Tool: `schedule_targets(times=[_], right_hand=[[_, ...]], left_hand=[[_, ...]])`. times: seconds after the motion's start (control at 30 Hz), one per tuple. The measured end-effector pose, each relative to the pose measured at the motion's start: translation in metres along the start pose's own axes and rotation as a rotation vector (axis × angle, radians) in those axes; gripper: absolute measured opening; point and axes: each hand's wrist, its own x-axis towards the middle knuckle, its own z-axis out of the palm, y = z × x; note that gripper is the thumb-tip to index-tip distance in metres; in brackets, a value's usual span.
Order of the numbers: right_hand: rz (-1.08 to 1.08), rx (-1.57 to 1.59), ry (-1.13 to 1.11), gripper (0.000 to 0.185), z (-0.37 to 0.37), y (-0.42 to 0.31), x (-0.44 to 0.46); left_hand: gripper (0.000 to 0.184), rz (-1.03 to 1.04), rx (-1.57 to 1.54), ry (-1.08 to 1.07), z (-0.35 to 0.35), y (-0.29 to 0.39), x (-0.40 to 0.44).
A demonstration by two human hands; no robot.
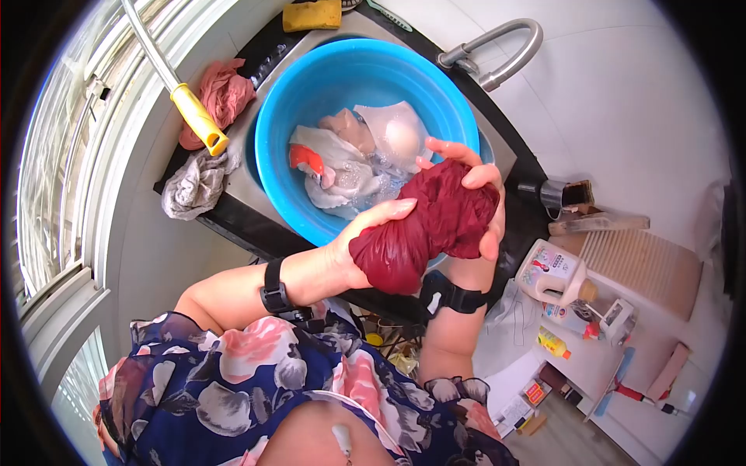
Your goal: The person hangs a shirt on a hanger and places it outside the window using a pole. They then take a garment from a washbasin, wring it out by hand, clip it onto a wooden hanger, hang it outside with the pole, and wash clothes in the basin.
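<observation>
A bunched, wet dark red cloth (423, 225) is held between both hands, above the near right rim of a blue basin (272, 167). My left hand (357, 245) wraps round its lower left end, thumb along the top. My right hand (486, 190) grips the other end from the right, fingers curled over it. In the basin, soapy water covers part of a white garment (346, 175) with an orange-red patch, a beige cloth (348, 130) and a pale cup-shaped piece (400, 140). The cloth's exact kind cannot be made out.
The basin sits in a sink with a curved faucet (513, 58) behind. A pink cloth (224, 93) and a grey cloth (194, 184) lie at left, near a yellow-handled pole (198, 116). At right are a detergent jug (548, 268) and a washboard (641, 268). A yellow sponge (311, 15) lies behind.
</observation>
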Motion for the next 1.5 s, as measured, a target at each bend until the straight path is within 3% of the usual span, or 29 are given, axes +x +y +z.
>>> schedule_targets(times=[0.03,0.07,0.1,0.2,0.23,0.33,0.47,0.6,0.67,0.83,0.93,1.03,1.07,1.1,1.17,1.2,1.27,1.3,1.4,1.43,1.5], right_hand=[[0.028,-0.136,-0.005,0.079,0.003,-0.005,0.002],[0.050,-0.153,0.062,0.056,0.008,-0.011,0.005],[0.050,-0.152,0.056,0.056,0.008,-0.011,0.006],[0.145,0.017,0.355,0.016,0.019,-0.013,0.005],[0.143,0.019,0.354,0.016,0.023,-0.014,0.006],[0.344,-0.139,0.501,0.011,0.034,-0.019,0.008],[0.437,-0.269,0.513,0.011,0.026,-0.008,0.009],[0.507,-0.405,0.453,0.012,0.020,0.001,0.009],[0.473,-0.656,0.303,0.015,0.018,0.005,0.013],[0.491,-0.854,0.217,0.017,0.008,0.031,0.009],[0.465,-1.012,0.144,0.016,-0.008,0.051,0.001],[0.402,-1.044,0.218,0.016,-0.014,0.065,-0.007],[0.330,-0.965,0.263,0.018,-0.016,0.069,-0.011],[0.399,-0.916,0.251,0.018,-0.022,0.068,-0.016],[0.446,-0.632,0.348,0.021,-0.017,0.052,-0.018],[0.432,-0.632,0.349,0.021,-0.014,0.039,-0.020],[0.750,-0.110,0.575,0.039,-0.010,0.011,-0.022],[0.738,-0.110,0.577,0.039,-0.005,0.006,-0.026],[0.447,-0.132,0.584,0.049,-0.001,-0.006,-0.032],[0.431,-0.132,0.583,0.049,0.001,-0.010,-0.032],[0.146,-0.225,0.658,0.052,0.009,-0.019,-0.033]], left_hand=[[0.049,0.009,0.016,-0.020,0.008,0.002,-0.002],[0.053,-0.020,0.091,-0.131,0.002,0.008,0.000],[0.053,-0.016,0.092,-0.134,0.005,0.013,0.001],[0.065,-0.008,0.288,-0.091,0.009,0.021,-0.004],[0.065,-0.007,0.291,-0.090,0.010,0.024,-0.003],[0.062,0.017,0.738,0.087,0.025,0.024,-0.006],[0.040,0.075,1.014,0.295,0.026,0.019,-0.001],[0.036,0.166,0.988,0.291,0.012,0.013,0.007],[0.031,0.215,1.053,0.314,0.004,0.014,0.011],[0.028,0.220,1.107,0.334,-0.024,0.025,0.023],[0.027,0.230,1.252,0.457,-0.038,0.031,0.031],[0.033,0.287,1.292,0.569,-0.050,0.035,0.039],[0.035,0.366,1.342,0.518,-0.071,0.038,0.046],[0.035,0.342,1.268,0.431,-0.058,0.036,0.038],[0.047,0.101,1.185,0.381,-0.039,0.046,0.031],[0.047,0.103,1.198,0.378,-0.037,0.051,0.030],[0.064,0.244,1.336,0.194,-0.034,0.064,0.031],[0.074,0.126,1.148,0.297,-0.010,0.065,0.022],[0.063,0.157,0.853,0.037,-0.019,0.078,0.023],[0.063,0.184,0.671,0.036,-0.027,0.087,0.023],[0.072,0.459,0.647,0.270,-0.036,0.094,0.016]])
